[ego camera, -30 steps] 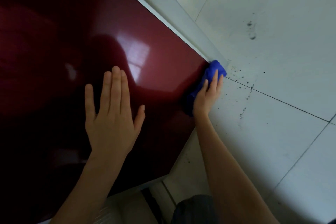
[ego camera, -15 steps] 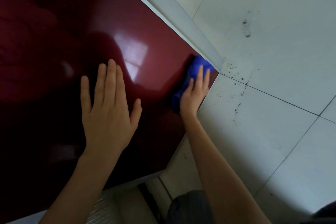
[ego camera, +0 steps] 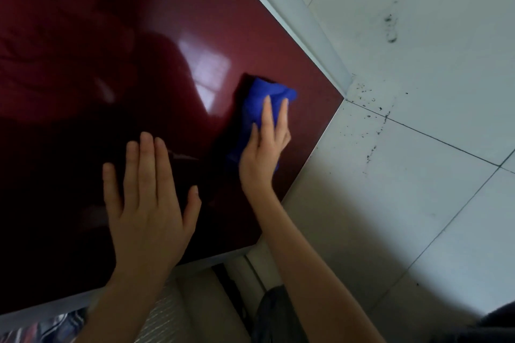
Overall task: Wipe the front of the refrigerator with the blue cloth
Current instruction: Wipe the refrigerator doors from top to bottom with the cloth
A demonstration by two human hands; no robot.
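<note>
The glossy dark red refrigerator front (ego camera: 172, 36) fills the left and middle of the head view, edged by a pale grey trim. A bunched blue cloth (ego camera: 259, 103) lies against the door near its lower right corner. My right hand (ego camera: 264, 145) presses flat on the cloth with straight fingers, covering its lower half. My left hand (ego camera: 147, 198) rests flat on the door with fingers spread, a little left of and below the cloth.
White floor tiles (ego camera: 418, 175) spread to the right, with dark specks and a smudge near the door's corner. A striped fabric (ego camera: 50, 326) shows at the bottom left under the door edge. Dark clothing sits at the bottom centre.
My right hand has slid the blue cloth leftward, away from the door's right edge and onto the red panel. My left hand has stayed flat on the door.
</note>
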